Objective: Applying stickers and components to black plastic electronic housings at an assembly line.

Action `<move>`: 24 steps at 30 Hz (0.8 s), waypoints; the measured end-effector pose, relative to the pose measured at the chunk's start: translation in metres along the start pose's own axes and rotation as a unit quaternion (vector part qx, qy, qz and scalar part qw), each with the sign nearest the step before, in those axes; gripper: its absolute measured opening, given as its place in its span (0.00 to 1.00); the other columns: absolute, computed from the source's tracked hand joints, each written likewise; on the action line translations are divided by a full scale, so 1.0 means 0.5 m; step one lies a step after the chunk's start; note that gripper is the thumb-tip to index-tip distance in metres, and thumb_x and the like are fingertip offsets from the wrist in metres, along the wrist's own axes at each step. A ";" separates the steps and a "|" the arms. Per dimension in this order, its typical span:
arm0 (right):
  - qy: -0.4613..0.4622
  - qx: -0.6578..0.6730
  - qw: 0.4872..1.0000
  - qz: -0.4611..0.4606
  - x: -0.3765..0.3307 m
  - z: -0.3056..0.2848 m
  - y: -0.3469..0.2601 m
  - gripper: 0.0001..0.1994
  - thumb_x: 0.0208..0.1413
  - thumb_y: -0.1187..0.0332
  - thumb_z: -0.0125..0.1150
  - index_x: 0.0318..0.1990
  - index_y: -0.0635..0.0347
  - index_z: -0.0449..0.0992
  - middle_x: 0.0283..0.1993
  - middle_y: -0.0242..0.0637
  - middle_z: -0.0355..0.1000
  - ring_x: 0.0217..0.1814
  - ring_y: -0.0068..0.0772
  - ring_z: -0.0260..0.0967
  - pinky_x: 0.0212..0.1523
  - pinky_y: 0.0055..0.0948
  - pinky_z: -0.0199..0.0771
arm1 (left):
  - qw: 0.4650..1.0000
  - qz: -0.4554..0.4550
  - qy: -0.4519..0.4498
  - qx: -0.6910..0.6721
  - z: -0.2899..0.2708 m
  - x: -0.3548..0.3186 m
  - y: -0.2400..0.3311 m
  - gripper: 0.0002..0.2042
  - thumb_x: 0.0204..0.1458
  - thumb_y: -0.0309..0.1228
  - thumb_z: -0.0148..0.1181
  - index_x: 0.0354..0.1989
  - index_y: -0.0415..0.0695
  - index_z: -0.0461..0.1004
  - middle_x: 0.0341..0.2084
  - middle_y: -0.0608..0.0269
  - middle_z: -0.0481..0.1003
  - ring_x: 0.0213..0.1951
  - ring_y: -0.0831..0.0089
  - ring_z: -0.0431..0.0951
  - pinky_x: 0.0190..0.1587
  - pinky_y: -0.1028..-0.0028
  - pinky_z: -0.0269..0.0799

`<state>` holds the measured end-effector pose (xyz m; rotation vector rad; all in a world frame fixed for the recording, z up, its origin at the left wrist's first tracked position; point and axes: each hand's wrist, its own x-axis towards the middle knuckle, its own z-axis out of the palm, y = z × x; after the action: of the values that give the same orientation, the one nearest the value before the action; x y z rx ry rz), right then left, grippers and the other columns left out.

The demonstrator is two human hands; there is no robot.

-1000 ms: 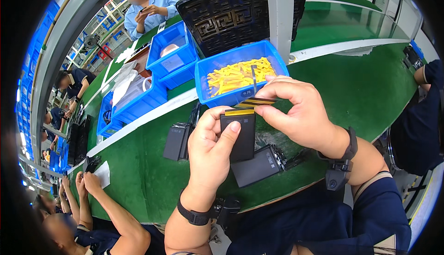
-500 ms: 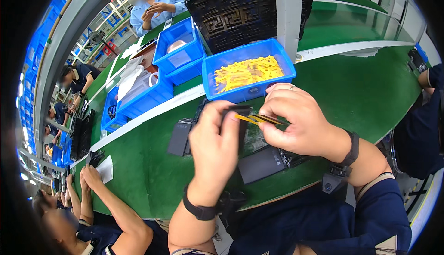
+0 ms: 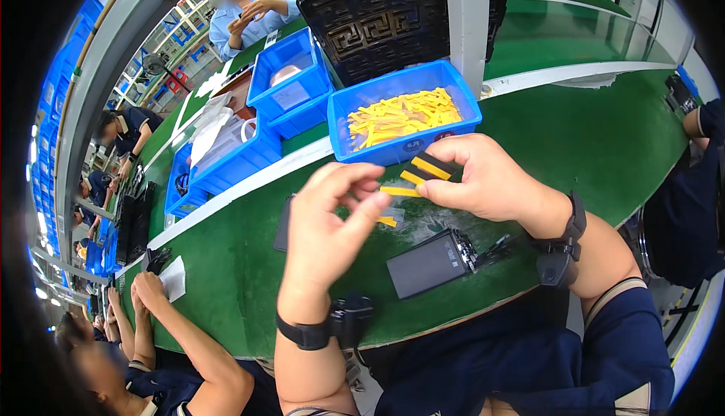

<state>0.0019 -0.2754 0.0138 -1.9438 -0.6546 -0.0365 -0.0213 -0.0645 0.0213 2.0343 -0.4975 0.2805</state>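
Note:
My right hand pinches a small black piece with yellow stripes between thumb and fingers. A yellow strip juts out from beside the right thumb toward my left hand. The left thumb and fingers are apart, close to that strip's end, with nothing visibly gripped. Below the hands a black flat battery-like block lies on the green table, with a small board and wires at its right end. Another dark block is mostly hidden behind my left hand. A small yellow piece lies under the fingers.
A blue bin of yellow strips stands just beyond my hands. More blue bins stand to its left, before a black crate and a grey post. Co-workers sit at left, far side and right; one's hands work nearby.
My left hand has moved left and its fingers have opened away from the yellow strip. The right hand has turned the striped piece so its broad face shows.

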 end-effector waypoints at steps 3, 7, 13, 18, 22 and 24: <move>-0.041 0.060 0.997 0.014 -0.001 0.000 0.005 0.09 0.43 0.68 0.61 0.28 0.66 0.74 0.20 0.34 0.67 0.24 0.17 0.60 0.28 0.24 0.64 | 0.998 0.020 -0.019 -0.064 0.030 -0.007 0.005 0.14 0.45 0.19 0.58 0.42 0.40 0.73 0.27 0.63 0.73 0.27 0.78 0.74 0.32 0.79 0.71; -0.082 0.056 0.995 0.014 0.000 -0.006 0.002 0.09 0.42 0.67 0.61 0.27 0.66 0.73 0.19 0.35 0.67 0.23 0.19 0.60 0.27 0.25 0.63 | 0.994 -0.021 -0.016 -0.108 0.040 -0.009 -0.005 0.17 0.45 0.18 0.58 0.46 0.41 0.71 0.27 0.64 0.73 0.28 0.79 0.74 0.33 0.80 0.71; -0.113 0.026 0.993 0.004 0.000 -0.012 0.001 0.10 0.41 0.67 0.61 0.26 0.65 0.73 0.19 0.35 0.66 0.22 0.20 0.59 0.26 0.26 0.62 | 0.975 -0.068 -0.046 -0.205 0.043 -0.009 -0.008 0.20 0.46 0.18 0.58 0.50 0.41 0.68 0.28 0.66 0.73 0.29 0.82 0.72 0.32 0.82 0.70; -0.137 0.076 0.987 0.039 0.001 -0.013 -0.003 0.10 0.41 0.66 0.61 0.26 0.65 0.73 0.19 0.36 0.66 0.22 0.22 0.60 0.26 0.27 0.63 | 0.945 -0.093 -0.056 -0.309 0.045 -0.008 -0.010 0.20 0.48 0.19 0.57 0.52 0.39 0.66 0.28 0.66 0.72 0.28 0.83 0.70 0.30 0.84 0.67; -0.028 0.034 0.998 -0.037 0.004 0.002 0.002 0.08 0.42 0.68 0.62 0.27 0.65 0.75 0.24 0.38 0.70 0.28 0.26 0.67 0.33 0.27 0.67 | 0.937 -0.103 -0.065 -0.328 0.045 -0.004 -0.016 0.15 0.50 0.22 0.57 0.46 0.39 0.68 0.27 0.67 0.71 0.27 0.83 0.69 0.29 0.84 0.66; 0.052 0.011 0.994 -0.092 0.000 0.007 0.003 0.08 0.42 0.72 0.64 0.31 0.65 0.77 0.30 0.40 0.73 0.34 0.32 0.71 0.37 0.27 0.69 | 0.931 -0.117 -0.059 -0.341 0.044 -0.001 -0.019 0.13 0.50 0.23 0.58 0.44 0.39 0.69 0.27 0.68 0.71 0.26 0.84 0.69 0.28 0.84 0.66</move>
<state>0.0018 -0.2726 0.0109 -1.8421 -0.7603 -0.2425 -0.0176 -0.0795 0.0027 1.4087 -0.3531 -0.1508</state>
